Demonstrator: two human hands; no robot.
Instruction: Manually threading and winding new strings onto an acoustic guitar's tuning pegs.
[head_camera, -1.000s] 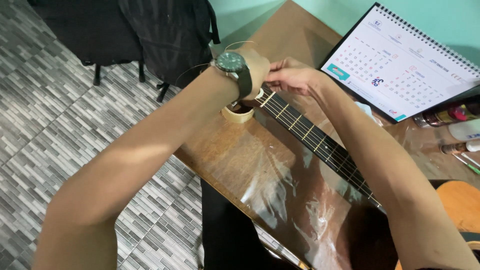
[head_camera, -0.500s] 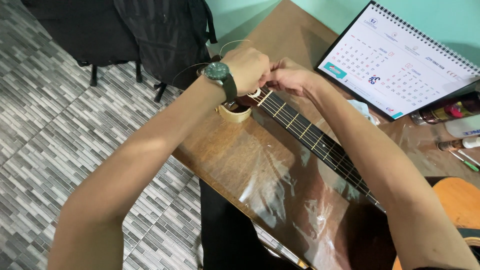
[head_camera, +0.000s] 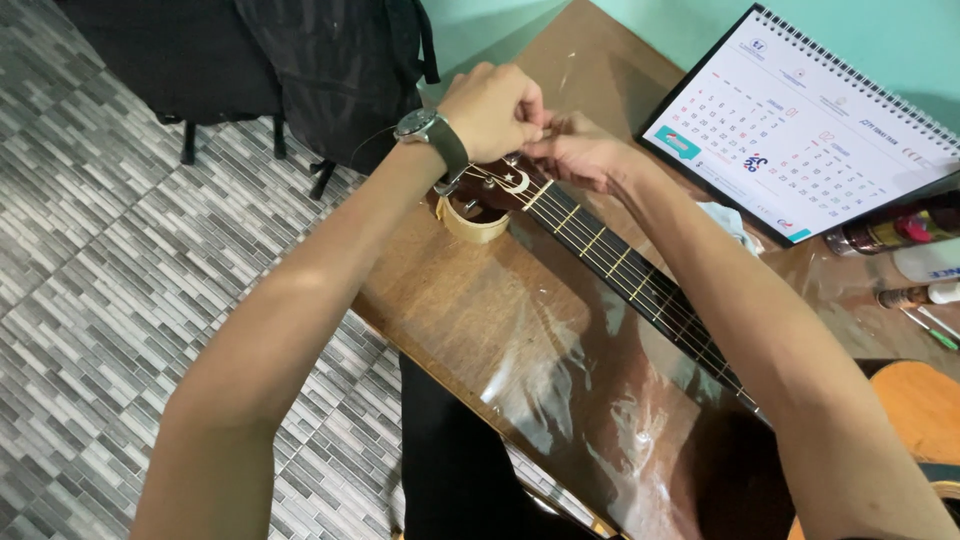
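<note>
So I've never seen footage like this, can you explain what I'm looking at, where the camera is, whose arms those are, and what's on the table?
This is one picture from a camera worn on a person's head, looking down, so both arms belong to the wearer. There is no machine, only bare hands. The left hand, with a wristwatch, and the right hand meet at the headstock of a guitar, pinching something too thin to make out, perhaps a string. The guitar's neck runs across a brown table covered with clear plastic. The headstock rests on a roll of tape. A desk calendar stands at the back, with small bottles beside it. A dark bag sits on the tiled floor.
</note>
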